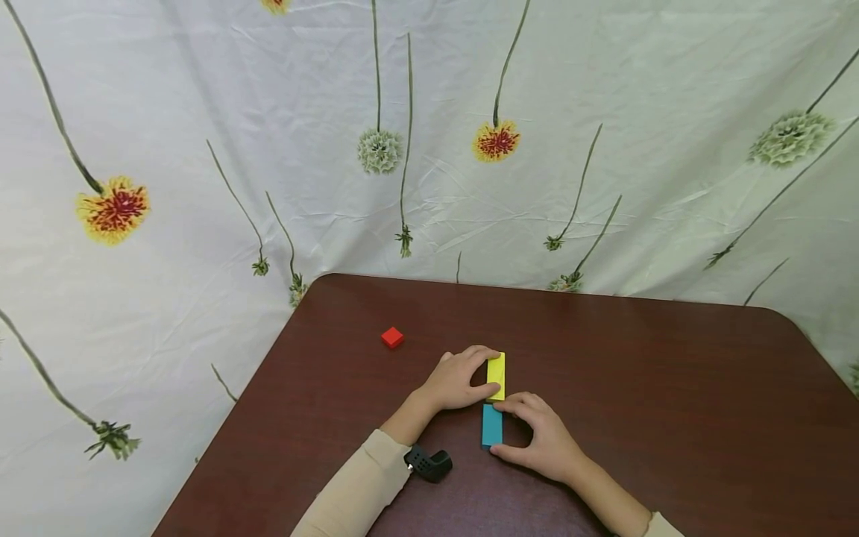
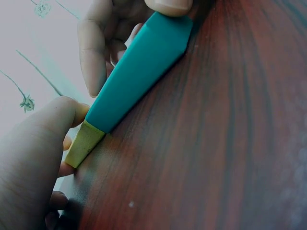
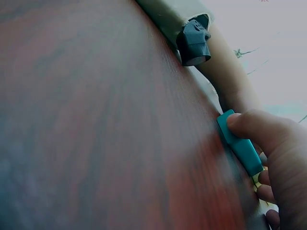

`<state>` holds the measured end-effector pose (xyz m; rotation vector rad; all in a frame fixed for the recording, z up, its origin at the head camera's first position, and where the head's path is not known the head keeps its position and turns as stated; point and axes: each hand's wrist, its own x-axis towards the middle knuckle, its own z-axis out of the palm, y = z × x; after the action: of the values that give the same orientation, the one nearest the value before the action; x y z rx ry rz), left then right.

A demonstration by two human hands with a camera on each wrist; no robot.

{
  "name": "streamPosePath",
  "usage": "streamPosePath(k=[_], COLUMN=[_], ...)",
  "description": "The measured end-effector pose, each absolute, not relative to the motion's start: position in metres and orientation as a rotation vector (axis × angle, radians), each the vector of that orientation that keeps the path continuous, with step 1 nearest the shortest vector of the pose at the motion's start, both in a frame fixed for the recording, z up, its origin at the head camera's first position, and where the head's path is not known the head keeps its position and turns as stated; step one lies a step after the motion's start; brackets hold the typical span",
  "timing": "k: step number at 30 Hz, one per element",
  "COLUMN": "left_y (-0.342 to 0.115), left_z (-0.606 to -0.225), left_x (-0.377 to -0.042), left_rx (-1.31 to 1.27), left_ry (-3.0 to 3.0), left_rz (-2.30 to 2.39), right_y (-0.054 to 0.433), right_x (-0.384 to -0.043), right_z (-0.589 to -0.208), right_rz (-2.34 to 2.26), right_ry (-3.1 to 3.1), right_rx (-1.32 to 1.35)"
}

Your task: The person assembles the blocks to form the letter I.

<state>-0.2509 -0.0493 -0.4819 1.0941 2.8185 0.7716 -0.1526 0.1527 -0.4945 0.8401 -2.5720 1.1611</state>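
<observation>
Shows at twelve o'clock, beyond the far edge, a pale floral cloth [image 1: 443, 186], hung in soft creases. Fills much of the lower half with a dark reddish-brown table [image 1: 637, 388], streaked with wood grain in the wrist views and rounded at the far corners. Brings in from seven o'clock a long cream sleeve [image 1: 356, 485], and from five o'clock just a scrap of matching cuff [image 1: 661, 526].

Grips a blue block [image 1: 493, 425] with the right hand [image 1: 546, 444], at about four o'clock from it, with thumb on the near end and forefinger at the far end, spread apart by roughly the block's length. Grips a yellow block [image 1: 497, 373] with the left hand [image 1: 458, 379], at nine o'clock from it, with thumb toward the near end and fingers over the far end, spread about as wide. Wears on the left wrist, at eight o'clock from the blue block, a black device [image 1: 429, 464].

Has both held blocks end to end on the table, blue at six o'clock from yellow. Cannot tell contact from a thin gap at the seam. Shows at ten o'clock from the yellow block, apart from both hands, a small red block [image 1: 392, 337], turned cornerwise.
</observation>
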Motion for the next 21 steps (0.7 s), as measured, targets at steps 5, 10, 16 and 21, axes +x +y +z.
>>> streamPosePath(k=[5,10,16,21], left_y=[-0.0492,-0.049,-0.0491,-0.0492], left_z=[-0.4815,-0.4808,-0.4798,-0.479], left_x=[-0.2503,-0.2501,-0.2497,-0.2497], left_rx=[1.095,1.093,1.096,1.095], left_ry=[2.822,2.822,2.821,2.824], left_rz=[0.775,0.771,0.772,0.768], right_y=[0.1522,0.1517,0.1515,0.1517], right_x=[-0.152,-0.1523,-0.153,-0.1534], right_z=[-0.4942,-0.4946,-0.4966,-0.4967], right_rz=[1.171,1.177,1.177,1.19], right_ry=[-2.577,-2.574,-2.557,-2.558], right_rx=[0.821,0.8,0.797,0.792])
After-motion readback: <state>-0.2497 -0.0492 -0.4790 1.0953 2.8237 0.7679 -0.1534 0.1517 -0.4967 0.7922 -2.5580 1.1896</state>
